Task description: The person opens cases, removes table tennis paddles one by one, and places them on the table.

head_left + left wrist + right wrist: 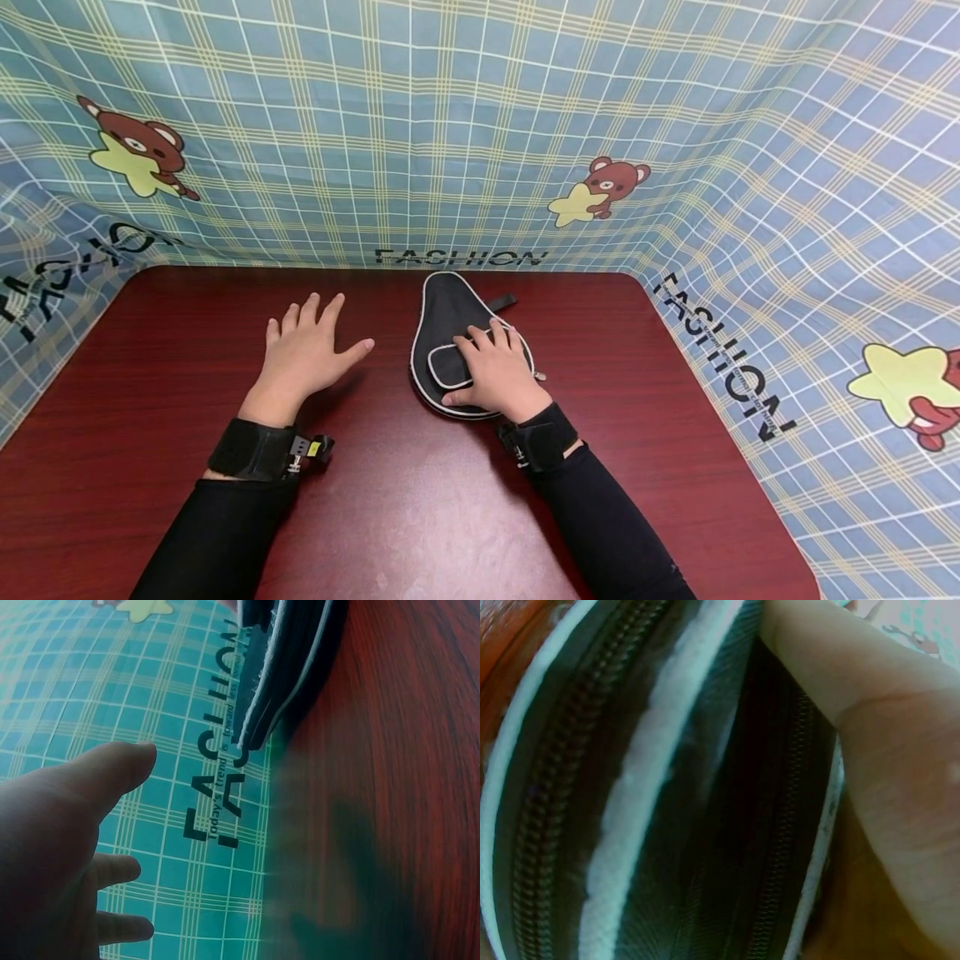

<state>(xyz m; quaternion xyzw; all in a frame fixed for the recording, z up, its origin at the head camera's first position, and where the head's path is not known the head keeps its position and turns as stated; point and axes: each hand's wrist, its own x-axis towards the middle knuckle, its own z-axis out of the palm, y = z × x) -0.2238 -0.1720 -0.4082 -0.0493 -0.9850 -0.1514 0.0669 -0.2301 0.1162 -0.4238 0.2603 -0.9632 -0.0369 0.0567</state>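
A black table tennis paddle case (448, 310) with white piping lies flat on the table, its narrow end away from me. On its wide part is a small zipped pocket (447, 367). My right hand (498, 371) rests on the case with fingers spread across the pocket, thumb near the lower edge. In the right wrist view the zipper teeth (551, 802) along the side show close up beside the thumb (885, 712). My left hand (303, 358) hovers over the table left of the case, fingers spread and holding nothing.
The dark red wooden table (390, 500) ends at a blue plaid cloth (315, 167) hanging along the back and sides. A short black strap (502, 302) sticks out to the right of the case. A zipper pull (540, 377) shows at its right edge.
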